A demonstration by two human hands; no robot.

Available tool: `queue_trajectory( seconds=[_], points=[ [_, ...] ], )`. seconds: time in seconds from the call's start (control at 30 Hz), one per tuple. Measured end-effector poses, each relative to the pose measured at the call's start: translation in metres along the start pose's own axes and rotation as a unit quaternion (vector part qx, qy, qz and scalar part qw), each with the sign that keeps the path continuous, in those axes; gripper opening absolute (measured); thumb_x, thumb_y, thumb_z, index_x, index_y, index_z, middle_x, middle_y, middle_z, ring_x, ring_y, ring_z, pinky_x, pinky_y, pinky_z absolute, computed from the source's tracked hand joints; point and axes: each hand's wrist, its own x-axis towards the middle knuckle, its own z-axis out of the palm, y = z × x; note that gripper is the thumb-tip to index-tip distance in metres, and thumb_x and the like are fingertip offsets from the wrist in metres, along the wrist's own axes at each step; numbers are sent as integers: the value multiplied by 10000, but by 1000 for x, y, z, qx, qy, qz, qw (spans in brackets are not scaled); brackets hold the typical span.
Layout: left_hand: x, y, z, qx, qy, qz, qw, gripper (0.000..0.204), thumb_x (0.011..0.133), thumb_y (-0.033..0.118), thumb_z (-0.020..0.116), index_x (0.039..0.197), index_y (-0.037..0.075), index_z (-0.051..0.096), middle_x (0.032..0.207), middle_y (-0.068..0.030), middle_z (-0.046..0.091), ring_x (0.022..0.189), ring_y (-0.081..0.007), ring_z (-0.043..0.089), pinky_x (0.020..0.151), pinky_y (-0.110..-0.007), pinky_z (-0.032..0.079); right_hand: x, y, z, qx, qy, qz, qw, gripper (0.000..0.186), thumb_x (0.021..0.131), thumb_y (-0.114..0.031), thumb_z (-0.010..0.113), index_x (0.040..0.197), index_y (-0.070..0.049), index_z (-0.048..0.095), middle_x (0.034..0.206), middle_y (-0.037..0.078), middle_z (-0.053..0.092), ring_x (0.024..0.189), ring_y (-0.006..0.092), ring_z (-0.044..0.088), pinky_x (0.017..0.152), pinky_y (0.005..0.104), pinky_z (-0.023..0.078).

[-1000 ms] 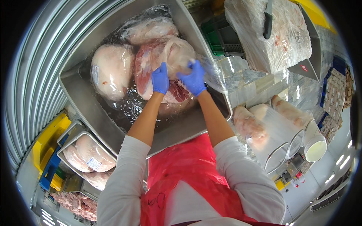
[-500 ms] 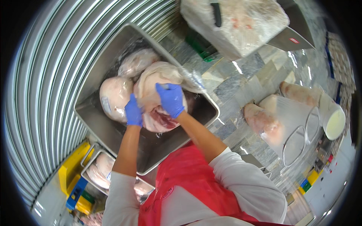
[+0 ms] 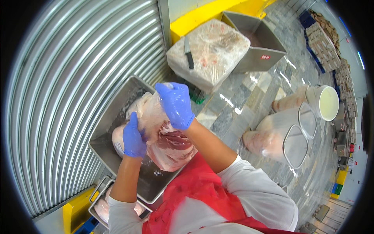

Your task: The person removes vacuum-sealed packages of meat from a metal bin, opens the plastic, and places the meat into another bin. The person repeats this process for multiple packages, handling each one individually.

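Observation:
A large skin-on cut of raw pork (image 3: 171, 148), pale outside with dark red flesh showing, hangs between my hands over a steel tub (image 3: 102, 150). My right hand (image 3: 175, 104), in a blue glove, is closed on its upper edge. Lower down, my left hand (image 3: 134, 137), gloved alike, presses against the cut's left side with the thumb pointing up; its fingers are partly hidden behind the meat. Below, next to my left hand, another rounded pale piece (image 3: 117, 137) lies in the tub, mostly covered from sight.
Beyond the tub stands a plastic-wrapped block (image 3: 220, 46) with a black-handled knife (image 3: 189, 56) on top. Another steel tub (image 3: 259, 58) is behind it. Clear containers (image 3: 276, 132) and a white bucket (image 3: 329, 103) stand at right. A smaller tray (image 3: 102, 204) holds meat.
The pork cut has been raised and tilted up, baring more red flesh. Both hands moved with it, the right one higher in the view. My view has shifted, bringing in more of the room.

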Motion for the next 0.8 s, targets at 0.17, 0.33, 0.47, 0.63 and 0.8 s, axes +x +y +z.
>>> queue_trajectory(
  seconds=[0.17,0.33,0.47,0.63,0.8],
  points=[
    [13,55,86,21,69,36,997,365,825,427,579,1004,111,538,875,-45,548,740,-171,512,588,-309,433,70,-65,-23,-27,-55,-212,975,211,790,-124,585,600,-79,506,544,-37,435,488,54,398,441,236,326],
    [36,99,191,30,67,105,992,365,824,441,571,990,123,507,850,-40,540,631,-155,477,506,-285,384,147,-140,-45,-5,-88,-323,942,133,750,-63,498,644,15,513,501,102,352,510,95,326,472,326,326],
    [79,114,259,-22,31,158,987,341,834,439,558,957,123,517,814,-39,543,607,-142,471,482,-263,375,203,-191,-72,-121,-54,-464,876,94,758,-67,515,696,-4,548,534,74,415,516,98,377,480,293,362],
    [152,99,345,-12,20,154,988,326,813,436,594,861,120,529,679,-9,496,519,-119,446,429,-249,365,267,-226,-155,-129,-117,-304,937,139,797,-114,575,688,-46,522,552,2,438,460,111,417,436,261,360],
    [248,49,399,95,-83,144,981,385,824,456,575,890,77,557,685,-8,522,534,-95,458,457,-241,397,317,-217,-215,-43,-24,-67,997,237,813,-163,582,624,-71,473,521,-6,399,429,99,371,411,259,322]
  ],
)
